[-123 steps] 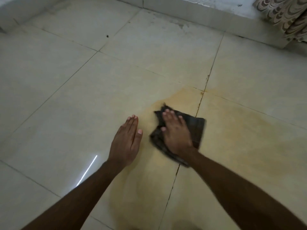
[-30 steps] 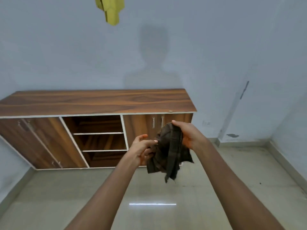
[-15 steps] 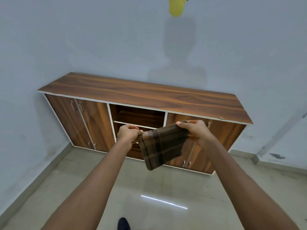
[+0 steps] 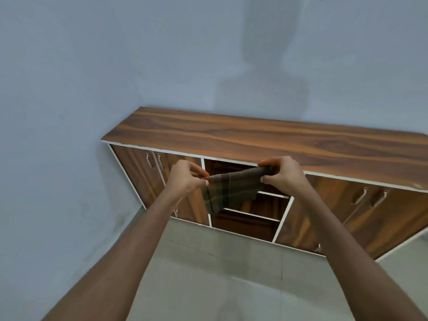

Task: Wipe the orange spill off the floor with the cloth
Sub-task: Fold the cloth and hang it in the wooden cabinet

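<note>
A dark brown checked cloth hangs in the air at chest height, stretched between both hands. My left hand pinches its left top corner. My right hand pinches its right top corner, which sits a little higher. The cloth's lower part droops in front of the open shelf bay. The orange spill is out of view; only pale grey floor tiles show below my arms.
A long wooden sideboard stands against the blue-grey wall, with closed doors at left and right and open shelves in the middle. A wall corner runs down at the left.
Four seconds ago my right hand pressed the cloth on the orange stain on the floor. Since then the cloth came up, both hands spread it out, and the view swung left.
</note>
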